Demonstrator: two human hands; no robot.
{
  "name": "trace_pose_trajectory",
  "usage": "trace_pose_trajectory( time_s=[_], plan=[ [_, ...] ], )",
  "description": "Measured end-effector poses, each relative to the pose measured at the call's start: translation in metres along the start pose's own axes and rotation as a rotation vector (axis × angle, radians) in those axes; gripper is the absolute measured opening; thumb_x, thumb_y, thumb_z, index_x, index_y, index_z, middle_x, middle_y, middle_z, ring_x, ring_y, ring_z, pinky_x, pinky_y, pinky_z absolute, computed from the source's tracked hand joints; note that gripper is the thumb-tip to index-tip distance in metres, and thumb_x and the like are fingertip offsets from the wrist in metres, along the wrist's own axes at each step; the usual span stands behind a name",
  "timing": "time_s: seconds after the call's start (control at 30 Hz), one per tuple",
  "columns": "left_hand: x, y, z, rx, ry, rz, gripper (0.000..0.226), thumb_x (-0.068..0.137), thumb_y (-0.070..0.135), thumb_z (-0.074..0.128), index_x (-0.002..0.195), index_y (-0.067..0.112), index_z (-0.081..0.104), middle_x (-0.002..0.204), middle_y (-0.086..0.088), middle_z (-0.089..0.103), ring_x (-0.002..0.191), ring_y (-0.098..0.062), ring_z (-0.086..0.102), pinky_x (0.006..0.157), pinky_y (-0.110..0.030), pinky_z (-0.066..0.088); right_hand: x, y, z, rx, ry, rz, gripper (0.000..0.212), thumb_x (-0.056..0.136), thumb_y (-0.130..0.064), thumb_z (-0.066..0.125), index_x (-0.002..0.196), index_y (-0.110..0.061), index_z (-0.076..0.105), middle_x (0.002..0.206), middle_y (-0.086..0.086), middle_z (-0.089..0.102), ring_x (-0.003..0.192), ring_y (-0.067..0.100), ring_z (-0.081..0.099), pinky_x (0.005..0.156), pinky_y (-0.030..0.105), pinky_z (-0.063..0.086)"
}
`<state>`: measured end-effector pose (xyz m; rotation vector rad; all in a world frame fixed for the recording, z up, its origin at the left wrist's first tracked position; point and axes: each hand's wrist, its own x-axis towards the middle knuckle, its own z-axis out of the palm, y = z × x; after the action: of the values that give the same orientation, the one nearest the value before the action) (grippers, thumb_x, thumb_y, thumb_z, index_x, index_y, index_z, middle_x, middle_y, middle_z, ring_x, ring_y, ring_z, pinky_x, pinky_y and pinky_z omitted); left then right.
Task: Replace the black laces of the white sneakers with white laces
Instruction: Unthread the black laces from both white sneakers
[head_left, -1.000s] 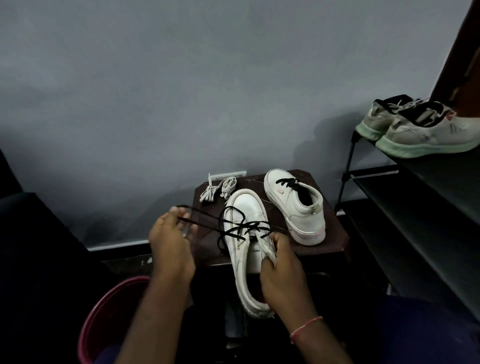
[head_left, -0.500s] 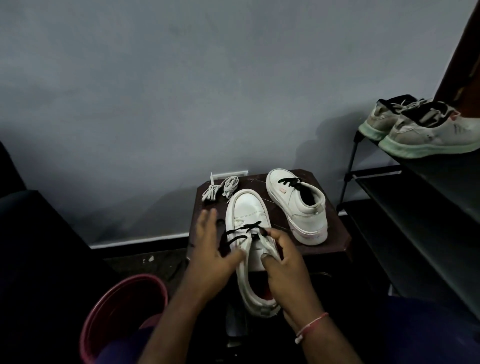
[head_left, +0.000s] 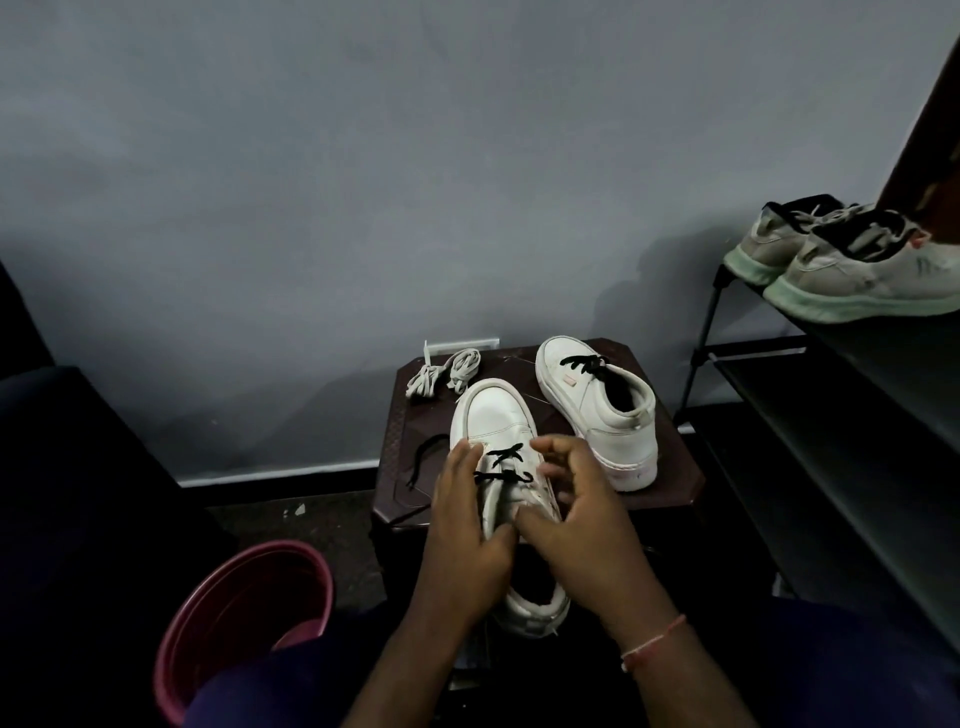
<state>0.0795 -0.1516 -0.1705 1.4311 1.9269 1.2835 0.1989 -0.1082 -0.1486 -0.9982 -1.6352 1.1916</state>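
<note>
Left hand (head_left: 467, 525) and right hand (head_left: 576, 525) both clasp the near sneaker (head_left: 496, 421) on the stool (head_left: 675, 467), hiding its midsection. Black lace (head_left: 501, 465) spans two rows, its tail now slack at 9 o'clock, no longer pulled taut. White laces (head_left: 441, 371): 11 o'clock. Red bucket (head_left: 244, 592), 7 o'clock: contents indiscernible.

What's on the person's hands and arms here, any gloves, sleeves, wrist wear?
No gloves on the left hand or right hand, no rings that I can make out. Both forearms uncovered, no sleeves in view. Only wear: a thin pink thread bracelet on the right wrist; left wrist bare.
</note>
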Motion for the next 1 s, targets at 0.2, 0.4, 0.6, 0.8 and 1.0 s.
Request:
trace_pose_trajectory(
  time_s=[0.2, 0.4, 0.6, 0.8, 1.0],
  plan=[
    [0.004, 0.003, -0.008, -0.103, -0.034, -0.043, 0.070, 0.066, 0.015, 0.043, 0.135, 0.024, 0.046, 0.151, 0.009, 0.033, 0.139, 0.002, 0.025, 0.110, -0.011, 0.019, 0.008, 0.001, 0.002, 0.026, 0.203, 0.072, 0.039, 0.084, 0.005, 0.061, 0.102, -0.030, 0.055, 0.101, -0.002, 0.068, 0.090, 0.000, 0.066, 0.082, 0.020, 0.053],
    [0.017, 0.003, -0.018, -0.302, -0.038, -0.117, 0.064, 0.065, 0.012, 0.050, 0.127, 0.026, 0.056, 0.132, 0.005, 0.056, 0.123, -0.008, 0.051, 0.105, -0.030, 0.043, 0.020, 0.000, -0.003, 0.235, 0.334, 0.224, 0.030, 0.083, 0.010, 0.057, 0.100, -0.015, 0.057, 0.073, -0.001, 0.070, 0.062, 0.004, 0.065, 0.060, 0.019, 0.052],
    [0.019, 0.015, -0.025, 0.111, 0.092, 0.028, 0.037, 0.080, 0.023, 0.068, 0.116, 0.029, 0.064, 0.137, -0.001, 0.048, 0.128, -0.013, 0.045, 0.107, -0.034, 0.039, 0.029, -0.002, -0.001, -0.107, 0.266, 0.192, 0.018, 0.081, -0.011, 0.067, 0.086, -0.024, 0.055, 0.081, -0.002, 0.070, 0.077, 0.015, 0.066, 0.076, 0.032, 0.053],
    [0.045, 0.052, -0.030, 0.520, 0.043, 0.160, 0.018, 0.079, 0.032, 0.071, 0.093, 0.022, 0.073, 0.106, 0.002, 0.064, 0.103, -0.019, 0.058, 0.083, -0.028, 0.046, 0.032, -0.010, 0.003, -0.339, 0.212, 0.161, 0.006, 0.082, -0.019, 0.062, 0.083, -0.025, 0.060, 0.079, -0.007, 0.069, 0.076, 0.013, 0.063, 0.070, 0.026, 0.045],
    [0.062, 0.062, -0.003, 0.832, -0.116, 0.062, 0.017, 0.088, 0.026, 0.055, 0.094, 0.013, 0.064, 0.100, -0.009, 0.066, 0.098, -0.031, 0.063, 0.072, -0.033, 0.045, 0.030, -0.013, 0.002, -0.403, 0.197, 0.162, 0.007, 0.083, -0.017, 0.057, 0.086, -0.022, 0.061, 0.084, -0.002, 0.070, 0.086, 0.022, 0.064, 0.078, 0.035, 0.049]
  ],
)
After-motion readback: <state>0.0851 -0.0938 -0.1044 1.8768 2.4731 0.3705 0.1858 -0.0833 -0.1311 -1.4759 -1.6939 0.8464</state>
